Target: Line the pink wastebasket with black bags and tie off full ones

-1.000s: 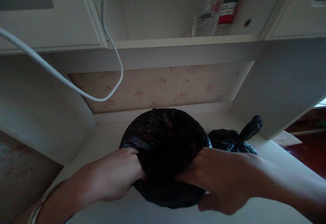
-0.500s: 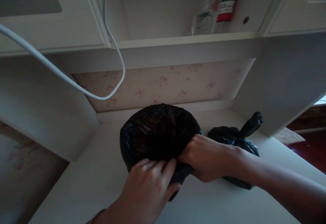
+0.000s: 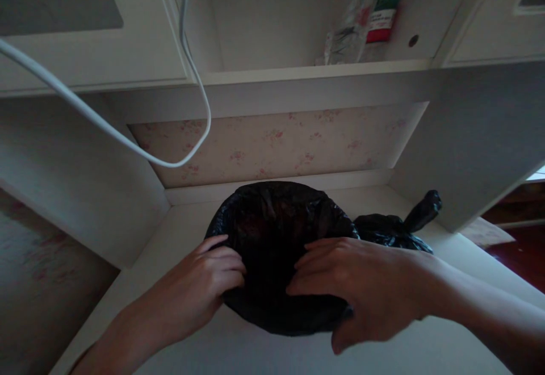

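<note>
A round bin lined with a black garbage bag (image 3: 281,321) stands on the white surface, its wide mouth facing up toward me. The bag is folded down over the rim, and the bin beneath is hidden. My left hand (image 3: 213,278) is closed over the left side of the rim, fingers curled inside, thumb out of sight. On the right side, my right hand (image 3: 344,284) lies across the rim with fingers stretched over the opening. Its thumb is spread apart outside the bag. Behind my right wrist sits a knotted black plastic bag (image 3: 394,230), partly covered.
A white cable (image 3: 170,165) hangs in a loop at the upper left. Above is an open cabinet shelf (image 3: 315,74) with a clear plastic bottle (image 3: 347,34) and a green and red package (image 3: 383,14). White side panels (image 3: 477,136) flank the surface.
My hands have parted from the front of the rim, the left one moving left and the right one opening. The gathered bag at the front edge now lies smooth over the rim.
</note>
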Motion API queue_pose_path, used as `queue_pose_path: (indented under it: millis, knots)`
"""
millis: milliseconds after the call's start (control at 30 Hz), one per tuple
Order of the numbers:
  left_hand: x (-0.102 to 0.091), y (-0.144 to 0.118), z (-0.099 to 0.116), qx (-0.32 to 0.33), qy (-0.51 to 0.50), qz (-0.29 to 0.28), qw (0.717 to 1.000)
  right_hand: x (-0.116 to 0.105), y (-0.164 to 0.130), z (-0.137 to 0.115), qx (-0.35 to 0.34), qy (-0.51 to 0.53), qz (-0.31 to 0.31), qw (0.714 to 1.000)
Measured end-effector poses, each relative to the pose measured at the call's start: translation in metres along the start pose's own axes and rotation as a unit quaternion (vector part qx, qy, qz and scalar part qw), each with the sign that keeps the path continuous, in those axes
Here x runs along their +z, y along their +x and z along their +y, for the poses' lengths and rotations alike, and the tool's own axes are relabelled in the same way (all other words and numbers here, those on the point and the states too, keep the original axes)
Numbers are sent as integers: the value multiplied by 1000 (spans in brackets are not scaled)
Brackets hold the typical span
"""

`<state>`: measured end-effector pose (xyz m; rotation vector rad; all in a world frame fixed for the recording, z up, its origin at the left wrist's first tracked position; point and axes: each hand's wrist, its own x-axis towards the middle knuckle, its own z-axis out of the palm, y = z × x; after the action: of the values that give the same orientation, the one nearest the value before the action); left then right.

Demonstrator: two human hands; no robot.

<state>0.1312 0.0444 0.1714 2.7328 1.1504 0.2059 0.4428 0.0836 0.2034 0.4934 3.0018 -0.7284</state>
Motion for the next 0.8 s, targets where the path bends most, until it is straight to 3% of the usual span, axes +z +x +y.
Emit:
queue_pose_path:
  millis: [133,200,300,400,500,600,733,800]
  knots:
    - [0,-8,14,25,62,58,996,8,8,2,45,-27,-41,998]
    - [9,-6,33,70,57,73,993,10,14,-2,70,-65,-80,992]
    - [29,4,60,102,41,142,984,9,23,-8,82,-115,-129,982]
    - [43,10,69,103,33,176,978,5,24,-10,78,-93,-139,983]
    - [37,7,59,98,-3,156,983,-1,14,-7,56,-10,-104,993]
    - [21,-3,29,93,-27,128,987,-5,-2,-4,35,53,-36,997]
    - [1,-29,-18,26,59,106,992,-10,-17,-2,18,13,22,1000]
    - [-10,-43,-22,-23,104,111,988,-10,-16,0,9,-20,20,1000]
